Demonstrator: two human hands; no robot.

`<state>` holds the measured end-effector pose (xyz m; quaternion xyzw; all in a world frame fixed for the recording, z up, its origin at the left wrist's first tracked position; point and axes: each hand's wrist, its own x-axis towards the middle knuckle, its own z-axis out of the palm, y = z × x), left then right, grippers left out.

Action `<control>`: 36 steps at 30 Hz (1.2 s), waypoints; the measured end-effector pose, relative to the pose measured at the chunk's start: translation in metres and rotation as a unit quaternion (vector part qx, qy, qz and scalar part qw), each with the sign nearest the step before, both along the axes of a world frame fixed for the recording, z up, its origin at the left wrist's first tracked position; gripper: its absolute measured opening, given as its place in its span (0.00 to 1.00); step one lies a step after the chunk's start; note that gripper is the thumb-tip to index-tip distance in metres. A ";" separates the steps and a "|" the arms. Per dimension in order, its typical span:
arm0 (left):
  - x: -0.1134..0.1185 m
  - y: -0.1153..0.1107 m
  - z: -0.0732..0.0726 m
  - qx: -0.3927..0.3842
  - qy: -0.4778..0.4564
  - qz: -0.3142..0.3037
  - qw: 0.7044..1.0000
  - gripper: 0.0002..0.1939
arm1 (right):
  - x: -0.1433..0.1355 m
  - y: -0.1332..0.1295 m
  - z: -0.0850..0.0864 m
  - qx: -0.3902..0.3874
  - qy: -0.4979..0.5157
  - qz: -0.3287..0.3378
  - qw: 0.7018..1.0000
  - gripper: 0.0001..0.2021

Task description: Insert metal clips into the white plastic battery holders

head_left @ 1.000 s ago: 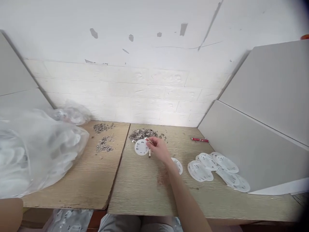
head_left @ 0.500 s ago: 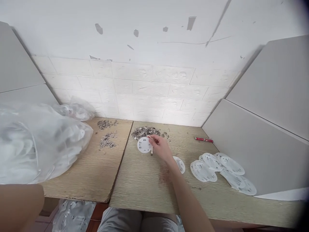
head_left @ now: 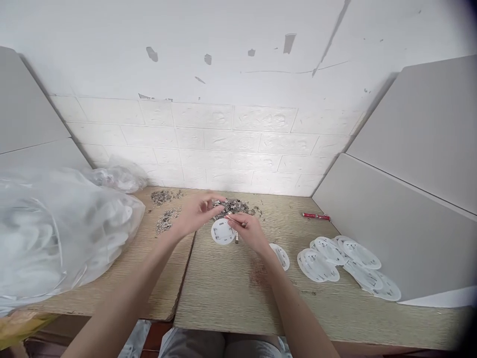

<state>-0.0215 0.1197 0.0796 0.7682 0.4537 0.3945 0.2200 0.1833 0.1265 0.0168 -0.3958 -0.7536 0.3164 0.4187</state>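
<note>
My right hand (head_left: 249,229) pinches the right edge of a white round disc (head_left: 222,232) with small dark printed marks. A thin pale strip with a dark end (head_left: 236,238) shows just under its fingers; what it is I cannot tell. My left hand (head_left: 203,213) is slightly blurred, thumb and fingers apart with nothing visible between them. It hovers at the left side of a heap of small silvery metal pieces (head_left: 238,205), just behind the disc. Another white disc (head_left: 280,256) lies partly behind my right forearm.
Several overlapping white discs (head_left: 318,265) lie at the right, near a red pen-like tool (head_left: 316,216). At the left stands a large clear plastic bag (head_left: 93,233) of white pieces. Two smaller piles of metal bits (head_left: 161,197) lie beside it. Grey panels (head_left: 395,209) flank the table.
My left hand has come in from the lower left to the metal heap. My right hand still pinches the disc in nearly the same place. The view has shifted slightly.
</note>
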 end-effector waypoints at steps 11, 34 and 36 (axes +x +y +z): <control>0.006 0.015 -0.060 -0.174 -0.071 -0.093 0.978 0.22 | -0.009 -0.002 -0.008 -0.091 0.087 -0.036 0.991 0.15; 0.021 0.002 -0.076 0.059 -0.018 0.014 0.998 0.10 | -0.010 -0.004 -0.011 0.223 -0.034 -0.077 0.971 0.06; 0.019 0.003 -0.077 0.145 0.024 0.012 0.989 0.08 | -0.009 -0.003 -0.014 0.261 -0.041 -0.052 0.963 0.05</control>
